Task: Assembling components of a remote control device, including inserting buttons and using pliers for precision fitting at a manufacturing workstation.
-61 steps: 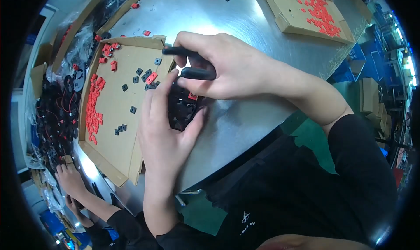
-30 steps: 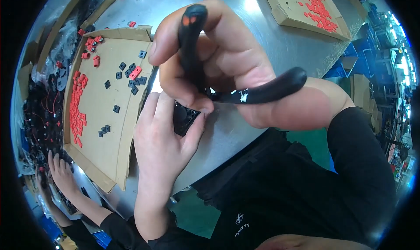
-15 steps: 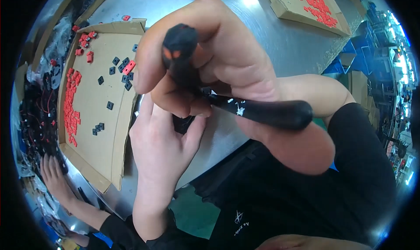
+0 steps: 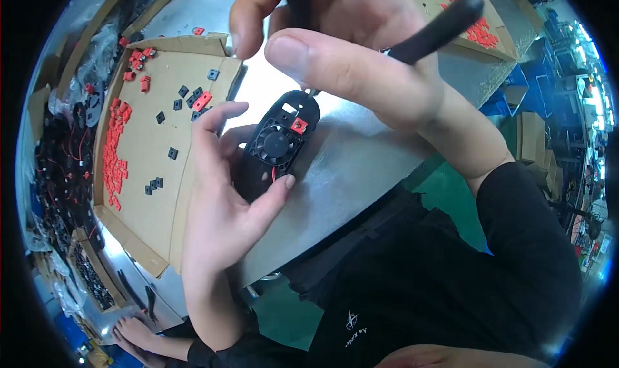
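Observation:
My left hand cradles a small black fan assembly with a round hub, a thin red wire and a red square piece at its upper end. My right hand is raised close to the camera, closed on a black-handled plier-like tool whose tip points down at the top of the fan. The tool's jaws are hidden behind my thumb.
A shallow cardboard tray at left holds several red and black small parts. A pile of black fans with red wires lies further left. Another cardboard tray of red parts sits top right on the metal table. Another person's hand shows at lower left.
My right hand lifted the tool up toward the camera, then turned it; the fan in my left hand, earlier covered, now shows fully.

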`<state>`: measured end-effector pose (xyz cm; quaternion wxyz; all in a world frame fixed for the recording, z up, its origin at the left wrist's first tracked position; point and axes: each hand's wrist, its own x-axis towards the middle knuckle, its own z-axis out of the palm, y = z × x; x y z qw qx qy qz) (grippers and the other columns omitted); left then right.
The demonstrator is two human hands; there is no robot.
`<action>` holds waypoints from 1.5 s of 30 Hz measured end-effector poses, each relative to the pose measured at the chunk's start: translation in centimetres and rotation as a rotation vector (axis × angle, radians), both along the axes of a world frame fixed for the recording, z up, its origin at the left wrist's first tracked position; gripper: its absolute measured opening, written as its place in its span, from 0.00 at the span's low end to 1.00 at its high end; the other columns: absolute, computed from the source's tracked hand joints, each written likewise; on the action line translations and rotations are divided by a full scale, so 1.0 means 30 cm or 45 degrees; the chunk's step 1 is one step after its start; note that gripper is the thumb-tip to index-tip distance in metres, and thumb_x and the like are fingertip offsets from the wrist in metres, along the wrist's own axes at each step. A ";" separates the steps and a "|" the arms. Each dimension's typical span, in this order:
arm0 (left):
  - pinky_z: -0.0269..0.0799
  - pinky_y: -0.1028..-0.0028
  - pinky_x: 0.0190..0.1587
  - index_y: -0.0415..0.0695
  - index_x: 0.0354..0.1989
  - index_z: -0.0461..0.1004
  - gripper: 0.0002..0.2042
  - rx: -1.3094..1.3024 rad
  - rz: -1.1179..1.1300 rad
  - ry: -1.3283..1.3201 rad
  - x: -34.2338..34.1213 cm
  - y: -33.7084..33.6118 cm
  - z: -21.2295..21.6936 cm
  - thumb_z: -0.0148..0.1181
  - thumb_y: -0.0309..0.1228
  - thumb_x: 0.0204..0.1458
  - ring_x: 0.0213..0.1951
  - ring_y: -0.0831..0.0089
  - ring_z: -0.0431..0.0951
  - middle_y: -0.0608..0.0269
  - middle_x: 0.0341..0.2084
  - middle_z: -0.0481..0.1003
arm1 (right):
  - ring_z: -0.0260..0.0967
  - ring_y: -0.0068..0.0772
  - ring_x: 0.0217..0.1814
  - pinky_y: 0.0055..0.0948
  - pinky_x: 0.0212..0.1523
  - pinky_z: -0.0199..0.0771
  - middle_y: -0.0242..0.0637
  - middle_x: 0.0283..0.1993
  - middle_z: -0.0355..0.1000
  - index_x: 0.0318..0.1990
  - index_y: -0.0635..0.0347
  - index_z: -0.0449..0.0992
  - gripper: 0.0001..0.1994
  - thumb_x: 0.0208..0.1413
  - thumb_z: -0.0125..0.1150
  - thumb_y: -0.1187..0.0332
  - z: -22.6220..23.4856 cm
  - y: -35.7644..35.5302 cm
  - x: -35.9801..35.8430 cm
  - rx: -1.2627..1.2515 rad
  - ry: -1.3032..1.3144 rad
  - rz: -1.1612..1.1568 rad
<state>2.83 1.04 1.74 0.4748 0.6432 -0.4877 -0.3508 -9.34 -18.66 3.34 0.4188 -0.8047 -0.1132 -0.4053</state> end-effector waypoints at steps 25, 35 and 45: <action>0.66 0.66 0.53 0.37 0.54 0.68 0.41 -0.924 0.502 -0.689 0.099 0.008 -0.048 0.69 0.63 0.46 0.47 0.66 0.73 0.58 0.43 0.72 | 0.74 0.27 0.44 0.29 0.46 0.76 0.38 0.42 0.75 0.53 0.64 0.69 0.17 0.58 0.63 0.71 -0.011 0.034 0.010 0.650 0.520 -0.152; 0.75 0.77 0.44 0.35 0.63 0.68 0.38 -0.308 0.416 -0.256 0.022 -0.009 -0.029 0.80 0.40 0.46 0.41 0.73 0.80 0.56 0.41 0.78 | 0.75 0.17 0.43 0.22 0.41 0.76 0.35 0.43 0.77 0.57 0.58 0.65 0.17 0.64 0.62 0.72 -0.065 0.088 0.016 0.857 0.423 -0.176; 0.75 0.73 0.46 0.33 0.55 0.73 0.33 -0.149 0.349 -0.218 0.016 -0.011 -0.005 0.80 0.38 0.43 0.42 0.70 0.81 0.53 0.41 0.79 | 0.63 0.18 0.28 0.19 0.29 0.64 0.31 0.35 0.64 0.55 0.58 0.64 0.20 0.70 0.53 0.51 -0.093 -0.119 0.018 0.318 -0.188 -0.013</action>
